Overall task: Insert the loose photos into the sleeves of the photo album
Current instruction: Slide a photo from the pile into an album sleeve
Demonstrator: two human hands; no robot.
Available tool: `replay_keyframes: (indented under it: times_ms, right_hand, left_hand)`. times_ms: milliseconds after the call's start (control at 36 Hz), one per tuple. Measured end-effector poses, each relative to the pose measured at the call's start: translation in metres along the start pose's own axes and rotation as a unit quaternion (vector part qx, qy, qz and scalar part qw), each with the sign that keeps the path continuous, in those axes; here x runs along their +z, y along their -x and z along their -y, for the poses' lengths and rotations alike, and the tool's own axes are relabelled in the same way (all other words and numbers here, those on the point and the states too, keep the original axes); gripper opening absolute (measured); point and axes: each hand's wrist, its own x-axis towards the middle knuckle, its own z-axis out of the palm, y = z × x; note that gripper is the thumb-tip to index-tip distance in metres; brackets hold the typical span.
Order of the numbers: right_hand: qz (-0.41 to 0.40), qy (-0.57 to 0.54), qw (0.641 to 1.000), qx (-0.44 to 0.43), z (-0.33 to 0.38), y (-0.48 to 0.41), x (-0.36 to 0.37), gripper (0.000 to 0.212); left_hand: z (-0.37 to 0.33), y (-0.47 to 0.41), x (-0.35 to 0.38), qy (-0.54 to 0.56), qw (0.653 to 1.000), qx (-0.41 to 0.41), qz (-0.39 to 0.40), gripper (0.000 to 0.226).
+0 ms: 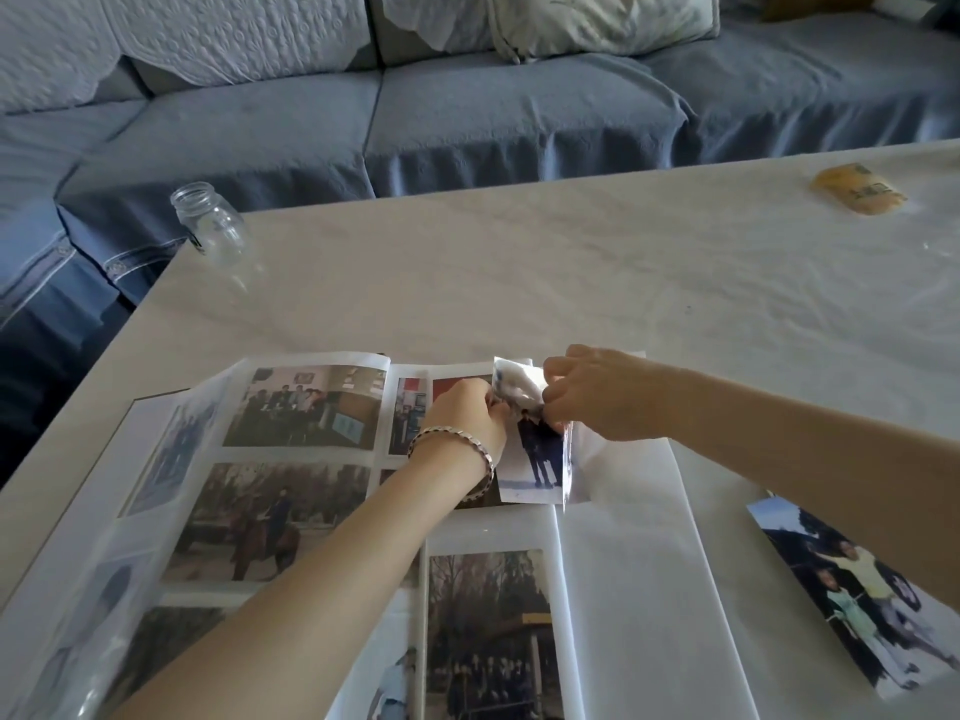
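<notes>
An open photo album [639,589] lies flat on the table, its left pages filled with photos and its right page mostly white. At the top of the right page, a photo of a standing figure [535,459] sits partly in a clear sleeve, its upper part bent and glaring. My left hand [467,418], with a bracelet at the wrist, pinches the photo's left upper edge. My right hand [597,392] pinches the sleeve or photo at the right upper edge; which one I cannot tell. A loose photo of several people [862,600] lies on the table to the right of the album.
The table [519,262] wears a pale cloth. An empty glass jar [210,223] stands at its far left corner, and a yellow packet [857,189] lies far right. A blue-grey sofa [467,106] runs behind the table.
</notes>
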Motion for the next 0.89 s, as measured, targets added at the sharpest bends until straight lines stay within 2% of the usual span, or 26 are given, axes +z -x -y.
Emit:
replay_keyframes:
  times_ms: [111, 194, 417, 528, 639, 806, 889]
  right_hand:
    - [-0.002, 0.027, 1.0, -0.001, -0.009, -0.002, 0.003, 0.041]
    - [-0.032, 0.03, 0.999, 0.0, -0.016, -0.003, 0.003, 0.043]
    - [-0.034, 0.023, 0.998, -0.038, -0.019, -0.006, 0.004, 0.039]
    - [-0.061, 0.04, 0.996, -0.055, -0.022, -0.007, 0.004, 0.044]
    - [-0.1, 0.018, 0.993, -0.061, -0.023, -0.005, 0.006, 0.06]
    - [-0.161, 0.056, 0.985, 0.018, -0.021, -0.001, 0.01, 0.031]
    - [-0.196, 0.064, 0.977, 0.05, -0.016, -0.001, 0.009, 0.029]
  left_hand:
    - [0.0, -0.002, -0.001, -0.009, 1.0, -0.001, 0.011, 0.017]
    - [-0.001, -0.003, -0.001, -0.011, 1.0, -0.002, 0.016, 0.018]
    - [0.006, -0.006, -0.003, 0.001, 1.0, 0.003, 0.01, 0.016]
    - [0.009, -0.006, -0.004, 0.008, 1.0, 0.015, 0.005, 0.018]
    - [0.01, -0.006, -0.004, 0.011, 1.0, 0.022, 0.005, 0.017]
    - [0.009, -0.008, -0.008, -0.004, 1.0, 0.015, 0.025, 0.02]
    - [0.006, -0.01, -0.01, -0.012, 0.999, 0.015, 0.032, 0.021]
